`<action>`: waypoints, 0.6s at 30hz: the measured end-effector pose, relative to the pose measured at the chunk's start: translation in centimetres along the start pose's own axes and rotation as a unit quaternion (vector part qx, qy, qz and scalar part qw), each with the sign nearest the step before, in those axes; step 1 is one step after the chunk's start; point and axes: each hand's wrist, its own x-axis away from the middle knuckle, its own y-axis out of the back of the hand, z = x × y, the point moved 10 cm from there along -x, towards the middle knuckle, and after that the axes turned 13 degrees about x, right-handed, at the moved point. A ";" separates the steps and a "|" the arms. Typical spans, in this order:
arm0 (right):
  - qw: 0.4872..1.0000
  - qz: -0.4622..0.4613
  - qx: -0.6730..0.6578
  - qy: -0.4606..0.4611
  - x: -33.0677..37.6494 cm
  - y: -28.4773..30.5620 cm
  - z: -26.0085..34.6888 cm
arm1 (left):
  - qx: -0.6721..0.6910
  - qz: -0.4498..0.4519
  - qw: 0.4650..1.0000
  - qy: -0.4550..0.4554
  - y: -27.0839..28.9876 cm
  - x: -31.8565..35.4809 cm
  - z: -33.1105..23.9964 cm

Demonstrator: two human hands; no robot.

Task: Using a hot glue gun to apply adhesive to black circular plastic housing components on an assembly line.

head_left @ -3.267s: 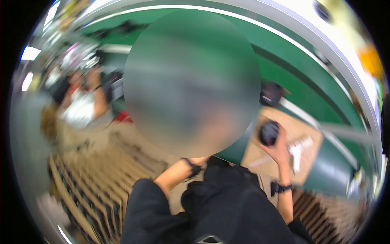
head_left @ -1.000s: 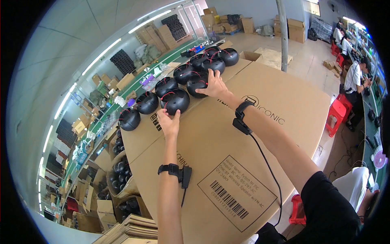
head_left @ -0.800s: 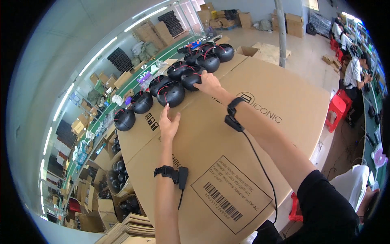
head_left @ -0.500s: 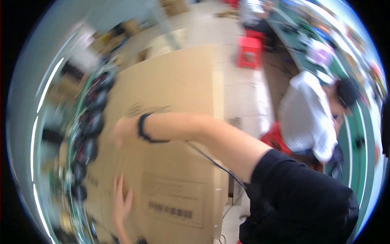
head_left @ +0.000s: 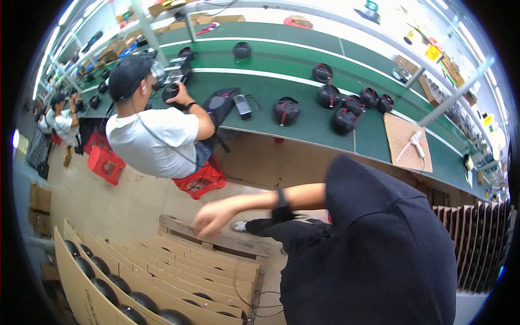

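My right hand reaches across from the right with a black band round its wrist. Its fingers hang loosely bent and slightly blurred, and nothing shows in them. It is above the far edge of the cardboard dividers, apart from them as far as I can tell. Black, rounded, helmet-like shells sit in rows between the dividers. My left hand is out of view.
A wooden pallet lies under the dividers. A co-worker sits on a red stool at a green workbench. Black shells and a white glue gun lie on it. More stacked dividers stand at right.
The view has swung right, from a large cardboard sheet to the workbench and packed rows. My left hand, earlier resting on the cardboard, has left the picture. My right hand is now over the dividers.
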 end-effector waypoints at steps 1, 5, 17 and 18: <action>0.982 -0.130 0.003 -0.138 9.6 1.6 -7.4 | 0.019 -0.026 0.998 -0.061 -0.3 -0.9 -1.5; 0.786 -0.295 0.146 -0.523 43.2 3.2 -17.4 | 0.201 -0.044 0.961 -0.184 -3.4 -2.4 -9.3; 0.528 -0.574 0.174 -0.601 85.6 12.6 -28.6 | 0.313 0.485 0.709 -0.406 -53.5 11.2 -55.1; 0.555 -0.560 0.187 -0.586 86.0 14.3 -30.0 | 0.328 0.482 0.698 -0.415 -54.9 13.4 -59.8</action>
